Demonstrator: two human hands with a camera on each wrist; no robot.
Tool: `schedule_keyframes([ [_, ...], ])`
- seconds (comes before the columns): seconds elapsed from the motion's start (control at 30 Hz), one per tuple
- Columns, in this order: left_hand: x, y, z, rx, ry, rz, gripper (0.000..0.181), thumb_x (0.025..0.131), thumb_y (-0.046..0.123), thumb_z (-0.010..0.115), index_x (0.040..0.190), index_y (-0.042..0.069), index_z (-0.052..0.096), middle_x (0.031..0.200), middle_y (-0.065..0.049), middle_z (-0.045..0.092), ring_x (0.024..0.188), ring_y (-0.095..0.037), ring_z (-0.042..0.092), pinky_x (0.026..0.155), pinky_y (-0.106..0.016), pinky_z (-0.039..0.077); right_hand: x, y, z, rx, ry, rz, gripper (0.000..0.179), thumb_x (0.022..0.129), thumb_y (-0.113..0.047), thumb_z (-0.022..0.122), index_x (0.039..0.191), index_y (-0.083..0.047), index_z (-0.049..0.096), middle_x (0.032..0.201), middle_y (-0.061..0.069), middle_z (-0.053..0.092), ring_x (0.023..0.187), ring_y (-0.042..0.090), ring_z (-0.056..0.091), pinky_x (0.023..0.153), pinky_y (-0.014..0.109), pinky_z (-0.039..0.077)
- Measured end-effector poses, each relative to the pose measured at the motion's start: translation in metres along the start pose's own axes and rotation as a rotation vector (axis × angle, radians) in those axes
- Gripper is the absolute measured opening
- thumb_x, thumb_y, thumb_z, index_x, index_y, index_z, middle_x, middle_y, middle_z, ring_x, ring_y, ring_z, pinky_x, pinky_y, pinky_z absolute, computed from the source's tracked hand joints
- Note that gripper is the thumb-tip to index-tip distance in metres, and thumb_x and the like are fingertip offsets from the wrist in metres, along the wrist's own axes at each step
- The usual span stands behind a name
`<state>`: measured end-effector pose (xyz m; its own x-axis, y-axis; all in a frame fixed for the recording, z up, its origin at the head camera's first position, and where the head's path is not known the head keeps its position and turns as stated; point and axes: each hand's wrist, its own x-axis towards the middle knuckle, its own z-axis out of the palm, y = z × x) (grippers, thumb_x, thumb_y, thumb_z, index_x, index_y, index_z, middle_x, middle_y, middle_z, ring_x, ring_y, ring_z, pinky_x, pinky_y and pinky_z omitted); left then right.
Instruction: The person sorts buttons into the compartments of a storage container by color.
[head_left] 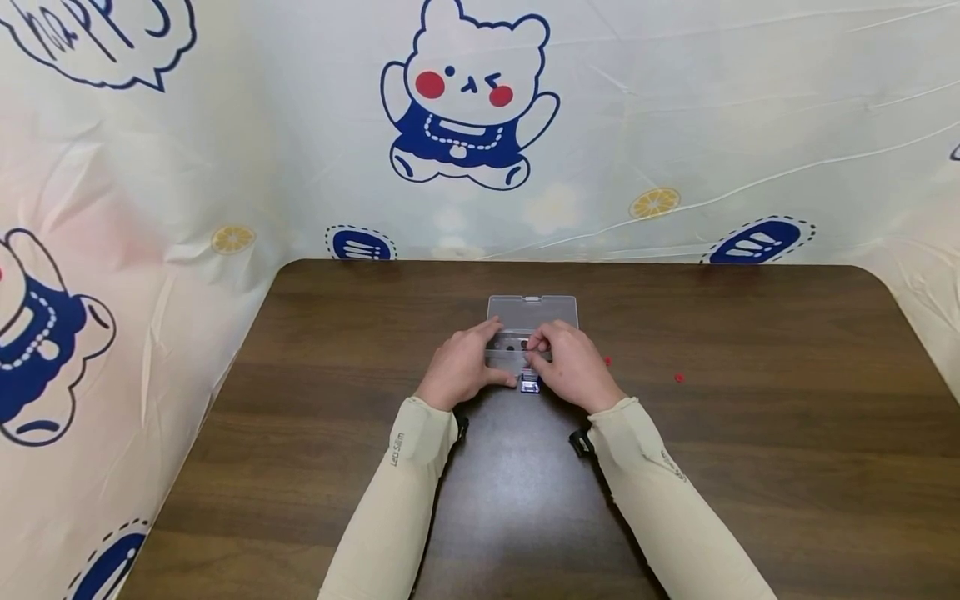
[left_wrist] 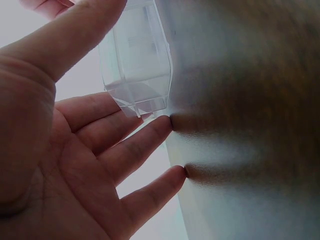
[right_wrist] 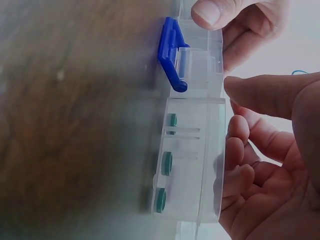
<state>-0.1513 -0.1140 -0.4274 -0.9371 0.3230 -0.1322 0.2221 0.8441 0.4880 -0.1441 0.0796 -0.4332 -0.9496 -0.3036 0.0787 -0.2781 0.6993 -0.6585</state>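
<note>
A clear plastic box (head_left: 504, 360) sits on the table with its clear lid (head_left: 532, 312) tipped back at the far side. A blue latch (right_wrist: 171, 55) hangs at its front. Several green discs (right_wrist: 167, 163) show through the box wall. My left hand (head_left: 463, 362) grips the box at its left side, thumb at the front and fingers behind, two fingertips on the tabletop. Over the right part of the box is my right hand (head_left: 572, 364), its fingers curled and thumb close to the fingertips; I cannot tell whether a disc is between them.
Two small red pieces, a nearer one (head_left: 608, 361) and a farther one (head_left: 679, 377), lie right of the box on the brown wooden table (head_left: 787, 467). A printed cloth (head_left: 315, 150) hangs behind the table and along its left side.
</note>
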Motion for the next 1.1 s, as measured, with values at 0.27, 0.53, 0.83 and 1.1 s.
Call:
schedule_keyframes([
  [0.27, -0.001, -0.001, 0.001, -0.005, 0.004, -0.002, 0.092, 0.074, 0.044, 0.089, 0.148, 0.008, 0.050, 0.156, -0.006, 0.043, 0.135, -0.030, 0.051, 0.102, -0.048, 0.048, -0.006, 0.001, -0.005, 0.014, 0.030, -0.030, 0.005, 0.091, -0.012, 0.073, 0.093, -0.009, 0.069, 0.090, 0.003, 0.061, 0.085, 0.020, 0.058, 0.077, 0.038, 0.049],
  [0.53, 0.000, -0.001, 0.001, -0.006, 0.003, -0.004, 0.092, 0.073, 0.044, 0.089, 0.148, 0.008, 0.051, 0.156, -0.005, 0.043, 0.134, -0.028, 0.052, 0.103, -0.046, 0.048, -0.011, 0.005, -0.010, 0.010, 0.060, -0.033, 0.008, 0.090, -0.012, 0.075, 0.093, -0.009, 0.068, 0.090, 0.003, 0.062, 0.085, 0.021, 0.057, 0.079, 0.038, 0.048],
  [0.83, -0.001, 0.000, 0.001, -0.007, -0.001, -0.012, 0.092, 0.073, 0.044, 0.090, 0.148, 0.008, 0.050, 0.156, -0.005, 0.043, 0.134, -0.028, 0.052, 0.104, -0.045, 0.047, -0.017, 0.011, -0.017, 0.021, 0.063, -0.003, 0.009, 0.091, -0.014, 0.075, 0.094, -0.009, 0.069, 0.092, 0.004, 0.062, 0.086, 0.021, 0.058, 0.078, 0.037, 0.048],
  [1.1, 0.000, 0.000, 0.001, -0.006, 0.006, -0.007, 0.092, 0.072, 0.043, 0.090, 0.148, 0.007, 0.051, 0.156, -0.006, 0.043, 0.135, -0.028, 0.051, 0.105, -0.045, 0.046, -0.020, 0.015, -0.024, 0.020, 0.067, 0.034, 0.007, 0.092, -0.015, 0.074, 0.091, -0.011, 0.068, 0.090, 0.003, 0.059, 0.083, 0.021, 0.054, 0.076, 0.035, 0.045],
])
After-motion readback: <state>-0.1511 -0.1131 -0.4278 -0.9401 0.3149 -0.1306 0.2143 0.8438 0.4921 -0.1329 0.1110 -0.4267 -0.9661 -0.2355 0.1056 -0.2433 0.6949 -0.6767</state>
